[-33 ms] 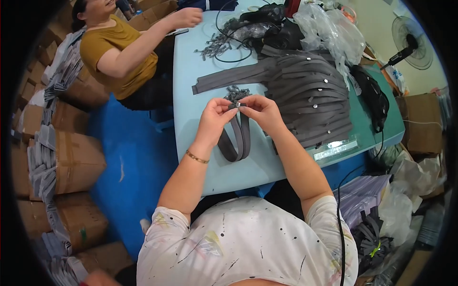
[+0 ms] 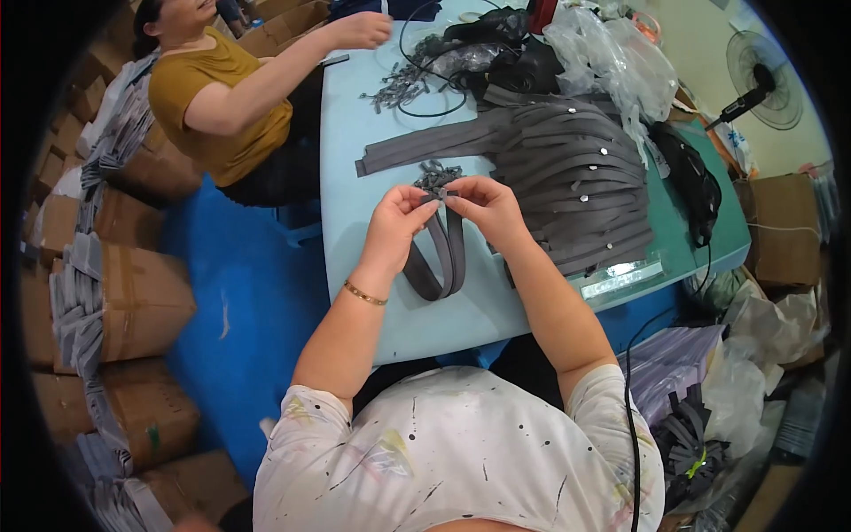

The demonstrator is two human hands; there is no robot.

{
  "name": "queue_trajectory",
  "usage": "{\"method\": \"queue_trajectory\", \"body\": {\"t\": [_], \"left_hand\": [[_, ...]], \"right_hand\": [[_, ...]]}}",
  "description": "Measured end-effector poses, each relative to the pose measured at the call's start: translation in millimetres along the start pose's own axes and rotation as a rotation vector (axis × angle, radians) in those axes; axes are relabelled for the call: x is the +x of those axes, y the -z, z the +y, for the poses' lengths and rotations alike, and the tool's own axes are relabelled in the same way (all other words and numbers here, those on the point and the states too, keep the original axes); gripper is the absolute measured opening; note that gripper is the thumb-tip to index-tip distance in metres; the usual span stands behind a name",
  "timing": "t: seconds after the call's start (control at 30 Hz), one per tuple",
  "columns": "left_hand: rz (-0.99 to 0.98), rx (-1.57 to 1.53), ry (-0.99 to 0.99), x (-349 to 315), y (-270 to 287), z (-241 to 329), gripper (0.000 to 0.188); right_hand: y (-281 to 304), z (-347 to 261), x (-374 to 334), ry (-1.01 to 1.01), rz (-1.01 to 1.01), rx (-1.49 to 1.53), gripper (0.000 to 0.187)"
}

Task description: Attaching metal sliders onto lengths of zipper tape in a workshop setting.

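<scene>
My left hand (image 2: 396, 217) and my right hand (image 2: 486, 206) meet above the table, fingertips pinched closed on the two ends of a grey zipper tape (image 2: 424, 277). Its loop hangs down between my wrists and rests on the tabletop. A small pale piece shows between the fingertips, too small to make out. Just beyond my fingers lies a little heap of small grey zipper sliders (image 2: 436, 174). To the right of my right hand spreads a thick stack of grey zipper tapes (image 2: 567, 182) with several shiny bits on it.
A co-worker in a mustard shirt (image 2: 226, 80) stands at the table's left, one hand (image 2: 362, 31) raised over it. More small grey parts (image 2: 403, 84), a black cable and clear plastic bags (image 2: 612, 58) lie at the back. Cardboard boxes (image 2: 146, 293) line the left; a fan (image 2: 764, 80) stands right.
The co-worker's raised hand has shifted slightly to the right. My hands stay almost in place, with the zipper tape still pinched between them.
</scene>
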State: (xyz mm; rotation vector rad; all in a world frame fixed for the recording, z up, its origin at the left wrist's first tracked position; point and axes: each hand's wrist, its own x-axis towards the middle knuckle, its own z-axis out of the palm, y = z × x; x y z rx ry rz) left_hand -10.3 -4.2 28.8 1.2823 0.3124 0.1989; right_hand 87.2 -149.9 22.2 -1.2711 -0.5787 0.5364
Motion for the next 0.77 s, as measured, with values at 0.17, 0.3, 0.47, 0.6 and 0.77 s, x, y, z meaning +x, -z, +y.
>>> {"method": "queue_trajectory", "body": {"t": [0.17,0.3,0.47,0.6,0.77], "left_hand": [[0.017,-0.447,0.090,-18,-20,17,0.008],[-0.043,-0.464,0.054,-21,-18,13,0.009],[-0.059,-0.305,0.067,-19,-12,12,0.010],[-0.069,-0.219,0.102,-19,-11,17,0.013],[-0.078,-0.149,0.110,-17,-7,13,0.019]], "right_hand": [[7,-7,0,-0.023,0.027,0.143,0.018],[8,-8,-1,-0.053,-0.064,0.225,0.019],[8,-17,-4,-0.068,-0.115,0.082,0.019],[10,-20,-4,-0.093,-0.144,-0.013,0.019],[16,-23,-5,-0.108,-0.197,-0.060,0.020]]}}
